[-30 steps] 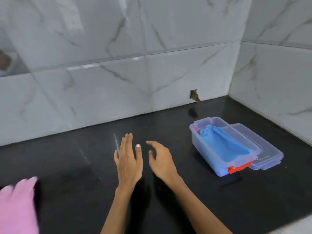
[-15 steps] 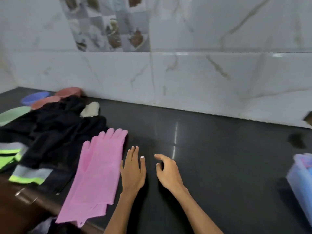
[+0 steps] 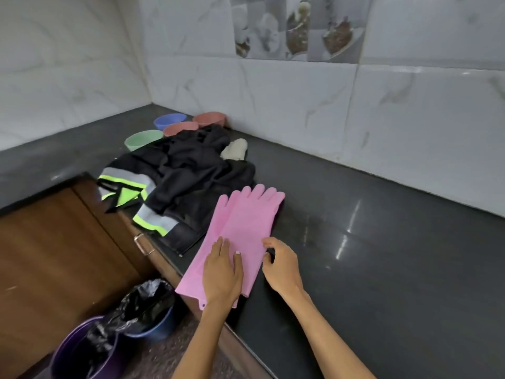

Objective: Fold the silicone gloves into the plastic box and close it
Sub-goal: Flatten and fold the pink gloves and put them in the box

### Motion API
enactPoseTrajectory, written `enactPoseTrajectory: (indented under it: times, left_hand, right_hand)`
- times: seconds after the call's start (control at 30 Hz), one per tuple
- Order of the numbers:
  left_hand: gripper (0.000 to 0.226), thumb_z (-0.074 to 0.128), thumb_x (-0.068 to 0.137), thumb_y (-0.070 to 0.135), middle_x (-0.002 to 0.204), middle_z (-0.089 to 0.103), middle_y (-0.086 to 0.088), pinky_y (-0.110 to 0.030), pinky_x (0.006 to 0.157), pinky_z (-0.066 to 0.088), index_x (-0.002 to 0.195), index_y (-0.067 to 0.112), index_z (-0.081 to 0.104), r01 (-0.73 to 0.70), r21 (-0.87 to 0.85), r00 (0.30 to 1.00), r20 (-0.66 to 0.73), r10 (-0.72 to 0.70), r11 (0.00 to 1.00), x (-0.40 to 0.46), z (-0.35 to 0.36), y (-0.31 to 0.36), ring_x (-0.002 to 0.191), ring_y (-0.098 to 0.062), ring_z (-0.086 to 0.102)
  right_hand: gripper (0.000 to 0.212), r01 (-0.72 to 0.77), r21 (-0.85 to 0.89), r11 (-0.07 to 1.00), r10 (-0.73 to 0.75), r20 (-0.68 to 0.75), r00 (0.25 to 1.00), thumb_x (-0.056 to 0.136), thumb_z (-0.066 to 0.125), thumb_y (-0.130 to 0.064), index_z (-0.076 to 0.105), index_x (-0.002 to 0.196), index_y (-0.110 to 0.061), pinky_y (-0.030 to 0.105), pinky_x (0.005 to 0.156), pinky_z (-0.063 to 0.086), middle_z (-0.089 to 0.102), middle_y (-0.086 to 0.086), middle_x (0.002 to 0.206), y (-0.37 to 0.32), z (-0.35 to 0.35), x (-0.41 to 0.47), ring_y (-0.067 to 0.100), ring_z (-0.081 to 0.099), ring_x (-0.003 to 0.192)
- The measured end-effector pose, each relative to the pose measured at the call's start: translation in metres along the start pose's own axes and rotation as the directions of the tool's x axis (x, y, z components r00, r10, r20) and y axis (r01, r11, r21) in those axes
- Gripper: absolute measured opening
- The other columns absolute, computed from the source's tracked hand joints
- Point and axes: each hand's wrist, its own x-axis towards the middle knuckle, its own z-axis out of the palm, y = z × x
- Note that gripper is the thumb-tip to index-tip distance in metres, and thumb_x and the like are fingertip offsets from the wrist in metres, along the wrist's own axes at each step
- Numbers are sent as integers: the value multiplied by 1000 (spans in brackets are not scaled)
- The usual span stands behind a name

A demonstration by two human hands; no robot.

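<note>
My left hand [image 3: 222, 274] lies flat on the pink glove [image 3: 240, 236], fingers straight and pressing its lower half against the counter. My right hand [image 3: 281, 269] sits at the glove's right edge with fingers curled, thumb and forefinger nipping toward the rim; whether they actually pinch the silicone I cannot tell. The glove stretches away from me, fingertips toward the wall, its cuff hanging a little over the front edge of the counter.

The dark stone counter [image 3: 382, 255] is glossy and catches streaks of light. Just left of the glove, touching it, is a heap of black clothing [image 3: 191, 170] with grey and neon-yellow bands. Behind it stand four bowls [image 3: 169, 121]: blue, two reddish, one green. White marble tiles [image 3: 410, 110] meet in a corner. Below the counter are a brown cabinet [image 3: 54, 242] and a bucket lined with a black bag [image 3: 144, 302].
</note>
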Motion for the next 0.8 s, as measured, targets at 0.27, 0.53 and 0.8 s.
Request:
enactPoseTrajectory:
  times: [0.27, 0.53, 0.8]
  left_hand:
    - [49, 45, 96, 35, 135, 54, -7, -39, 102, 31, 139, 12, 41, 174, 150, 985, -34, -171, 973, 15, -13, -8, 121, -28, 46]
    - [63, 62, 87, 19, 145, 45, -1, -36, 106, 38, 144, 16, 35, 71, -255, 926, 376, 32, 964, 27, -17, 15, 130, -22, 45]
    - [66, 57, 81, 0, 133, 56, -1, -26, 94, 42, 140, 21, 39, -49, -404, 819, 507, 268, 913, 8, 1, 61, 114, -16, 54]
  right_hand:
    - [26, 40, -52, 998, -38, 37, 999, 91, 50, -8, 62, 113, -15, 38, 98, 45, 66, 1, 111, -14, 21, 6, 20, 58, 105]
    - [43, -183, 112, 977, 168, 128, 977, 96, 34, -46, 62, 95, -13, 45, 94, 46, 69, 2, 95, -19, 12, 16, 25, 62, 94]
    - [38, -409, 404, 818, 346, 221, 912, 93, 44, -50, 60, 90, -16, 22, 64, 45, 65, 1, 87, -5, -23, 43, 11, 62, 80]
